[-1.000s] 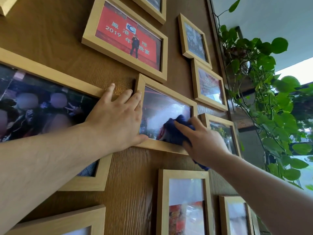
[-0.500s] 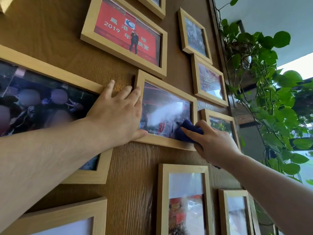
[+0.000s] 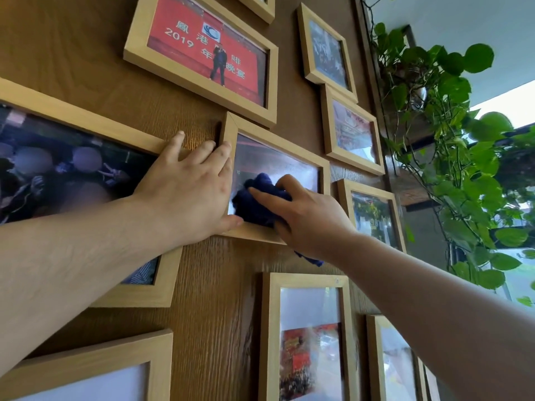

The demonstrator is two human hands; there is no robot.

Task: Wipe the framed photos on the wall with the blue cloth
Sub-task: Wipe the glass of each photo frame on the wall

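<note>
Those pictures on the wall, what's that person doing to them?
Someone is cleaning them. The right hand presses a blue cloth against the glass of the middle frame, near its lower left corner. The left hand lies flat on the wooden wall, fingers on that frame's left edge, steadying it. Many other framed photos hang around, and a leafy plant trails on the right.

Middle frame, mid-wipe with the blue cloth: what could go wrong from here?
1. The middle frame already hangs tilted; the right hand pressing the blue cloth on its glass could shift it further if the left hand at its left edge lets go.
2. Cloth hanging below the right hand could catch the portrait frame underneath.
3. Bare fingertips beside the cloth may smudge the glass.
</note>
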